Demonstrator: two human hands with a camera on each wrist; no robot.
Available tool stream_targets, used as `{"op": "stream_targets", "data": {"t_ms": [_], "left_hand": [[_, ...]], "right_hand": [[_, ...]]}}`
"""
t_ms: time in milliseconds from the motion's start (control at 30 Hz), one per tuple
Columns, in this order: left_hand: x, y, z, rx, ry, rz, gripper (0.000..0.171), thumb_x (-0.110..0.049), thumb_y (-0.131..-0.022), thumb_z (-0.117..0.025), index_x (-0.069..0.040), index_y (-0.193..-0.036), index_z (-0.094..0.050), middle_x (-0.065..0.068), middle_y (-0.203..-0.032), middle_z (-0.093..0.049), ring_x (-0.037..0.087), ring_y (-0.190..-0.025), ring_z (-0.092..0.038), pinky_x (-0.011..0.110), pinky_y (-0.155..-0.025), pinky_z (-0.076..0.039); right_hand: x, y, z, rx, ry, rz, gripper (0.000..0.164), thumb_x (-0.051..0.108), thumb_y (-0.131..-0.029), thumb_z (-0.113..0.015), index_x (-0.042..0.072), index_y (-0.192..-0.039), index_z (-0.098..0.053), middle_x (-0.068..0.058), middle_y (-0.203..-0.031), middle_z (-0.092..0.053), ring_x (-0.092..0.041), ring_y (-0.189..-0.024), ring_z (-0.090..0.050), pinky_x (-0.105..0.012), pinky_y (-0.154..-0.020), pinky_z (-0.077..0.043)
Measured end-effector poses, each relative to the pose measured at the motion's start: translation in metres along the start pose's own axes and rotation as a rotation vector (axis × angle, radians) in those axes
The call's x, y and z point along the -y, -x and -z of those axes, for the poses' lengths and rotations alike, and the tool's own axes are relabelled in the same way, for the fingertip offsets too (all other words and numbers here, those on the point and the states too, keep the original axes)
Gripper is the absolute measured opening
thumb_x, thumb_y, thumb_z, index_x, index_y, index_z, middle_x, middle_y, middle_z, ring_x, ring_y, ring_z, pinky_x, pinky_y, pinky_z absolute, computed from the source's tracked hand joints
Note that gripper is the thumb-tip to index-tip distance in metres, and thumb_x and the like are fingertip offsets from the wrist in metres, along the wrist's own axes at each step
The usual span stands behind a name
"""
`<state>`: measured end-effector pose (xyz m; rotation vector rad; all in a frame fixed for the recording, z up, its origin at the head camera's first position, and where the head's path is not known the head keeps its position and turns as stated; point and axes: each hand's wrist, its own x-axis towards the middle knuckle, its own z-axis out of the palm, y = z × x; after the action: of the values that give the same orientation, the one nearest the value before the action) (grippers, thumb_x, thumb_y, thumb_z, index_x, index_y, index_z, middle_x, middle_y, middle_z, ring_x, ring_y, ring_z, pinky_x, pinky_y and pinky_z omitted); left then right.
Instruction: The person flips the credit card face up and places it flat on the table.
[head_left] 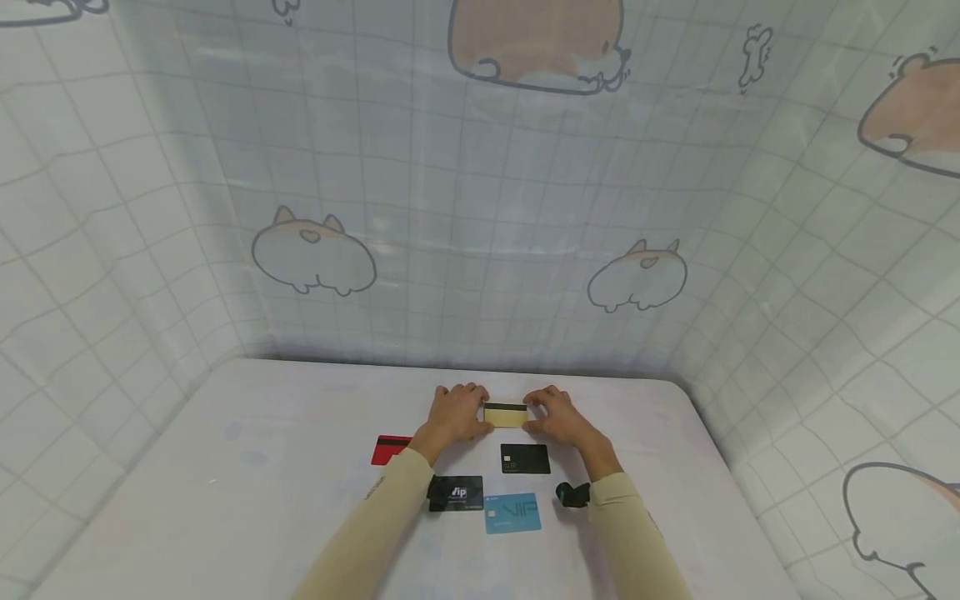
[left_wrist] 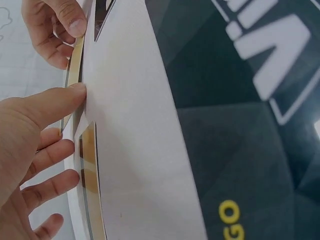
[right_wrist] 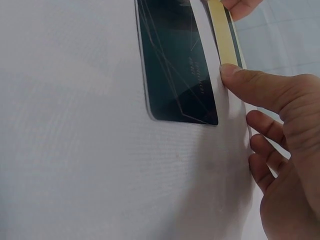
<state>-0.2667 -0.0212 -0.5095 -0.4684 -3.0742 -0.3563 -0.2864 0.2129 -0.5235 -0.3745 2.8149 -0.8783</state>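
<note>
Gold card [head_left: 506, 416] — black card [head_left: 526, 459] near

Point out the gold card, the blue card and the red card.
Gold card [head_left: 506, 418]: head view, gold area below its dark stripe.
Blue card [head_left: 513, 514]: head view, middle of its face.
Red card [head_left: 386, 453]: head view, red area below its stripe.

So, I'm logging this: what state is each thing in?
Striped gold card: held at both ends
Left hand: pinching it
Right hand: pinching it
Red card: flat, partly hidden
Black card: flat, chip showing
Dark VIP card: flat, lettering up
Blue card: flat, lettering up
Second gold card: flat
</note>
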Motion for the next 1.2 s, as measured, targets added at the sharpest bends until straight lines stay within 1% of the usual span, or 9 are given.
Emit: {"op": "stream_targets", "data": {"t_ms": [133,367,467,700,967,1100,1200], "left_hand": [[0.0001,-0.0003,-0.0004,-0.009,-0.006,-0.001,0.051,-0.050,-0.082,-0.079,-0.021,-0.122,-0.066,-0.006,-0.111,-0.067,0.021,-0.107,-0.061,0.053,-0.097,-0.040],[-0.0004,-0.0005,0.0009,-0.012,-0.015,0.001,0.051,-0.050,-0.082,-0.080,-0.021,-0.122,-0.068,-0.006,-0.110,-0.068,0.020,-0.104,-0.062,0.052,-0.096,-0.040],[0.0000,-0.0006,0.0002,-0.014,-0.024,0.002,0.051,-0.050,-0.082,-0.080,-0.021,-0.123,-0.067,-0.006,-0.111,-0.068,0.021,-0.105,-0.062,0.052,-0.096,-0.040],[0.0007,-0.0019,-0.0020,-0.025,-0.031,-0.013,0.051,-0.051,-0.082,-0.079,-0.022,-0.123,-0.068,-0.006,-0.111,-0.068,0.022,-0.103,-0.063,0.053,-0.094,-0.040],[0.0001,-0.0022,-0.0005,-0.017,-0.036,0.002,0.053,-0.054,-0.082,-0.078,-0.023,-0.124,-0.068,-0.007,-0.112,-0.068,0.021,-0.104,-0.063,0.051,-0.095,-0.040],[-0.0015,-0.0012,0.0005,-0.006,-0.030,0.006,0.053,-0.054,-0.084,-0.077,-0.023,-0.126,-0.067,-0.006,-0.117,-0.068,0.021,-0.106,-0.062,0.051,-0.095,-0.039],[-0.0007,0.0006,-0.0007,-0.002,-0.033,0.014,0.053,-0.055,-0.084,-0.076,-0.023,-0.125,-0.067,-0.006,-0.118,-0.068,0.021,-0.107,-0.062,0.051,-0.095,-0.039]], "right_hand": [[-0.0008,0.0010,0.0000,0.001,0.001,0.014,0.043,0.028,-0.085,-0.080,0.019,-0.125,-0.068,-0.006,-0.134,-0.053,-0.029,-0.126,-0.043,-0.057,-0.108,-0.039],[-0.0046,0.0013,-0.0017,0.021,0.026,0.017,0.052,0.033,-0.085,-0.080,0.024,-0.135,-0.065,-0.006,-0.138,-0.050,-0.030,-0.128,-0.041,-0.058,-0.107,-0.040],[-0.0060,0.0017,-0.0022,0.028,0.030,0.017,0.054,0.035,-0.084,-0.081,0.025,-0.135,-0.065,-0.007,-0.139,-0.048,-0.029,-0.129,-0.040,-0.057,-0.107,-0.040],[-0.0077,0.0018,-0.0019,0.023,0.020,0.024,0.054,0.036,-0.083,-0.082,0.025,-0.133,-0.065,-0.005,-0.140,-0.047,-0.028,-0.129,-0.039,-0.056,-0.108,-0.039],[-0.0065,0.0019,-0.0011,0.012,-0.001,0.021,0.057,0.039,-0.081,-0.083,0.025,-0.133,-0.064,-0.005,-0.142,-0.048,-0.029,-0.132,-0.039,-0.057,-0.110,-0.037],[-0.0060,0.0021,0.0000,-0.001,-0.001,0.028,0.055,0.039,-0.082,-0.083,0.024,-0.132,-0.064,-0.004,-0.138,-0.052,-0.028,-0.129,-0.043,-0.056,-0.109,-0.038],[-0.0064,0.0021,-0.0004,-0.005,-0.013,0.057,0.055,0.038,-0.083,-0.082,0.023,-0.132,-0.064,-0.003,-0.130,-0.057,-0.026,-0.124,-0.048,-0.054,-0.108,-0.040]]}}
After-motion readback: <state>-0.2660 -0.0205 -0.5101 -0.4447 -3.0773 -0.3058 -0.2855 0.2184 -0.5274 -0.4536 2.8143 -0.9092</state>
